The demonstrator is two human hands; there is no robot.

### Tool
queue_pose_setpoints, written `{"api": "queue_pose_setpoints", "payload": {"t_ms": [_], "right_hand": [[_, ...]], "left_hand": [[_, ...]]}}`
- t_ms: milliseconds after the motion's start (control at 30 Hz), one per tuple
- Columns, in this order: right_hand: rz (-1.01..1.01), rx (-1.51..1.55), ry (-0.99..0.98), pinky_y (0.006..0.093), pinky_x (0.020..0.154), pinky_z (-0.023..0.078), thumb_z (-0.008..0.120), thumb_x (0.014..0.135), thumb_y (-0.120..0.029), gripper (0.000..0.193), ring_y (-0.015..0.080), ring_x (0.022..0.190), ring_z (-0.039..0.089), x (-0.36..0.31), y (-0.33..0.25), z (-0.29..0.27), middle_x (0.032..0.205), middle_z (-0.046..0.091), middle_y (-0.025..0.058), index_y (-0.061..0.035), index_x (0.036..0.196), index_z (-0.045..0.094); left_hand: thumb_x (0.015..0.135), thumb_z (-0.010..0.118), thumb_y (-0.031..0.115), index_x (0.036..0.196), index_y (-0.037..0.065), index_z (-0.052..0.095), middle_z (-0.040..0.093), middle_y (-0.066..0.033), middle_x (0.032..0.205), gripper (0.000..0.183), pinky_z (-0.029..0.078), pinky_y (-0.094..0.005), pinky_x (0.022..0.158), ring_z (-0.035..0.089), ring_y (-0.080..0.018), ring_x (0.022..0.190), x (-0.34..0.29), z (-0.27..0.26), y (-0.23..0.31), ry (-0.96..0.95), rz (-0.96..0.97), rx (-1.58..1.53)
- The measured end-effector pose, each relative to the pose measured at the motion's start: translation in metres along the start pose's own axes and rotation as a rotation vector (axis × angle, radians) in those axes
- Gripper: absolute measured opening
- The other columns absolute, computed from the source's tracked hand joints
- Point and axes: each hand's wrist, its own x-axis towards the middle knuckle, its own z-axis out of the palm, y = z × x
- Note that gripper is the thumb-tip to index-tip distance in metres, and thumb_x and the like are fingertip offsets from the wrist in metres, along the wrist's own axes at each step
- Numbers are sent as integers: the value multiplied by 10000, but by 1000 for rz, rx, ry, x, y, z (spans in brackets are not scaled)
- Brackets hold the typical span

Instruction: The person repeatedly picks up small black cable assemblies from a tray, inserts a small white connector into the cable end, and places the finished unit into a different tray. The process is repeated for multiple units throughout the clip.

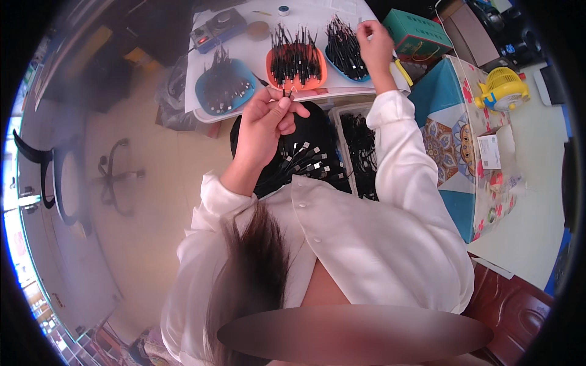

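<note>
My left hand (264, 122) is closed in a pinch on a black cable (289, 93), whose thin stripped wires stick up past the fingertips, in front of the orange bowl (323, 68). Black cables (294, 58) fill that bowl, with their wire ends pointing away from me. My right hand (375, 49) reaches over the right blue bowl (330, 58) beside its bundle of black cables (345, 46). Its thumb and fingers are pinched together; what they hold is too small to make out. Black cables with silver plugs (311, 157) lie across my lap.
On the white table, another blue bowl (210, 100) of cables stands left, near a blue-grey device (217, 32) with a red light. A tray of black cables (359, 146) sits right of my lap. Farther right are a green box (418, 33), a patterned box (441, 146) and a yellow fan (503, 90).
</note>
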Motion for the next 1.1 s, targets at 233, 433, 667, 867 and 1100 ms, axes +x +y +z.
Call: {"api": "queue_pose_setpoints", "payload": {"t_ms": [233, 433, 667, 867, 1100], "right_hand": [[232, 874, -375, 171, 567, 398, 617, 923, -129, 130, 15, 634, 492, -47, -121, -87, 722, 595, -26, -15, 984, 601], [286, 1062, -857, 176, 700, 446, 706, 860, -85, 157, 38, 738, 569, -94, -186, -121, 805, 633, -14, 7, 971, 646], [294, 1040, -866, 196, 687, 490, 707, 859, -75, 144, 76, 739, 627, -116, -201, -138, 837, 673, 43, 22, 948, 649], [471, 1379, -793, 181, 569, 465, 692, 872, -93, 155, 79, 663, 619, -149, -214, -132, 805, 661, 40, 14, 965, 629], [797, 1694, -936, 182, 547, 442, 678, 885, -107, 161, 82, 614, 596, -170, -208, -129, 812, 649, 28, 10, 979, 619]], "left_hand": [[994, 455, 88, 955, 18, 514, 615, -148, 803, 99, 277, -183, 499, 311, -44, 545, -31, 12, 16, -45, 7, -51], [998, 448, 110, 960, 13, 516, 604, -126, 746, 124, 211, -177, 460, 261, -29, 500, -63, 20, 20, -119, 19, -49], [981, 491, 100, 926, 31, 534, 623, -105, 736, 98, 232, -180, 455, 314, -27, 495, -93, 23, 14, -122, 25, -84], [971, 521, 86, 953, 19, 556, 623, -92, 741, 77, 230, -183, 458, 311, -25, 505, -104, 17, -2, -193, 119, -239], [975, 513, 95, 996, 5, 568, 594, -101, 755, 107, 240, -190, 456, 288, -38, 486, -110, 16, -14, -217, 250, -245]]}}
